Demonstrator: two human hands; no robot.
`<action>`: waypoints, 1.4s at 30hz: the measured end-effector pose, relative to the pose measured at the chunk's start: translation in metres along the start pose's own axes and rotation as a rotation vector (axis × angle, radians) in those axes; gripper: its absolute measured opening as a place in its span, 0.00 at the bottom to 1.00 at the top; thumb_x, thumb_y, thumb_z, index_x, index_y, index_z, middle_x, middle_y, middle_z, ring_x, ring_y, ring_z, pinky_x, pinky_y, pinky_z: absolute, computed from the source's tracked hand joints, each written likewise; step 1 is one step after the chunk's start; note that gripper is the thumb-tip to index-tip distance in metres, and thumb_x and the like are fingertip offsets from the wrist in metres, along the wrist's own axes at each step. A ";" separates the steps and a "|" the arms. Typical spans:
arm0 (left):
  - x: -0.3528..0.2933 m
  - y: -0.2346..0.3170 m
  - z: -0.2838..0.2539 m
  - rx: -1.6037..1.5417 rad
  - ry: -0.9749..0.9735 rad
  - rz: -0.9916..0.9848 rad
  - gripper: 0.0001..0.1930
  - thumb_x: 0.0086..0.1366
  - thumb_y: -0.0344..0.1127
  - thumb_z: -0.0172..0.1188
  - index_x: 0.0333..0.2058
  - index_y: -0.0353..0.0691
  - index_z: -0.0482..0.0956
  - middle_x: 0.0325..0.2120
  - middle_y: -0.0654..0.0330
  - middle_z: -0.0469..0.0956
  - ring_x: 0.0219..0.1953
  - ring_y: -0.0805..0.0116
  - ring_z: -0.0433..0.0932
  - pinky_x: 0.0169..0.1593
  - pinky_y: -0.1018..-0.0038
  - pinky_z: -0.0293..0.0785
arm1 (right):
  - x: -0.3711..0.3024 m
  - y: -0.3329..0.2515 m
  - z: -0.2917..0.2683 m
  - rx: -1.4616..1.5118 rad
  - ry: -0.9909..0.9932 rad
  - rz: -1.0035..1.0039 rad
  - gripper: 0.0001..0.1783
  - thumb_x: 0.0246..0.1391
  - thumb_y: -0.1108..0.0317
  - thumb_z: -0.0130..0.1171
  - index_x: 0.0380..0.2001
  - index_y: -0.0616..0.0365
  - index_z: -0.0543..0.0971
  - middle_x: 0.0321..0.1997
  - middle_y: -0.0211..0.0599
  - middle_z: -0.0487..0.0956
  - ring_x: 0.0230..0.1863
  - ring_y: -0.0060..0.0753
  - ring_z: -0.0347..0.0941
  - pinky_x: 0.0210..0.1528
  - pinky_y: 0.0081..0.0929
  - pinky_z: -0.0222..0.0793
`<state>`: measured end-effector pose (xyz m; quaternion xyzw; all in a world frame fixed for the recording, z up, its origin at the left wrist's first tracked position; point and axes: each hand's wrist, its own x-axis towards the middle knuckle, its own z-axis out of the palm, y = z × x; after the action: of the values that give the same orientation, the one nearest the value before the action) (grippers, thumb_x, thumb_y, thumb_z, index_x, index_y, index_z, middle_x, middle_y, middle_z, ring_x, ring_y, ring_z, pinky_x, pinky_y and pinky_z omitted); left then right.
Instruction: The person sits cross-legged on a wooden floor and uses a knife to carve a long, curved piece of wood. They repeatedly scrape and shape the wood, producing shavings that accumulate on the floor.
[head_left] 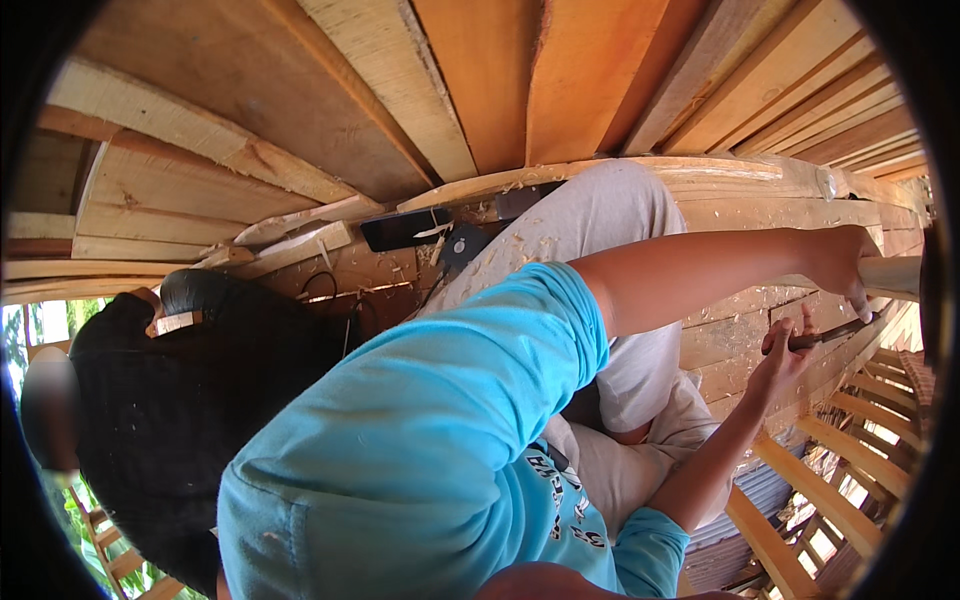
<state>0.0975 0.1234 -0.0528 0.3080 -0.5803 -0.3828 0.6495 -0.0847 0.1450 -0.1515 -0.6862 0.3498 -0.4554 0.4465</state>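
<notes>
Chip-strewn planking (725, 345) was noted under the work.
Above the planking, a pale timber (892, 277) was gripped by the left hand (847, 264), one digit pointing down, the others unclear; nearer the planking, a dark-handled tool (812, 341) was pinched by the right hand (782, 364), upper fingers spread.

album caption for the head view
Among wooden planks, one hand holds a slim dark tool, the other touches pale wood.
</notes>
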 end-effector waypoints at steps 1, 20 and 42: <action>0.001 0.004 0.003 0.028 -0.022 -0.008 0.12 0.44 0.36 0.74 0.23 0.39 0.81 0.19 0.63 0.79 0.22 0.73 0.76 0.28 0.72 0.69 | 0.003 -0.019 0.010 -0.030 0.023 0.071 0.28 0.56 0.68 0.63 0.58 0.62 0.66 0.18 0.24 0.70 0.15 0.10 0.54 0.16 0.12 0.44; -0.108 0.128 -0.067 0.552 -0.367 0.005 0.47 0.56 0.50 0.68 0.66 0.35 0.51 0.66 0.46 0.54 0.69 0.49 0.53 0.68 0.59 0.55 | 0.031 -0.009 0.035 0.067 0.033 0.210 0.22 0.57 0.68 0.63 0.49 0.64 0.66 0.36 0.32 0.74 0.20 0.19 0.71 0.18 0.17 0.59; -0.409 0.179 -0.070 1.170 -0.892 -0.556 0.36 0.60 0.48 0.58 0.67 0.66 0.56 0.71 0.67 0.47 0.73 0.64 0.41 0.69 0.41 0.35 | 0.037 -0.009 0.001 0.029 0.148 0.270 0.20 0.58 0.53 0.63 0.31 0.53 0.65 0.15 0.29 0.71 0.12 0.14 0.59 0.14 0.14 0.48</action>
<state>0.1785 0.5623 -0.1235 0.5511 -0.7951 -0.2512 -0.0320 -0.0702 0.1161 -0.1321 -0.5912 0.4641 -0.4456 0.4863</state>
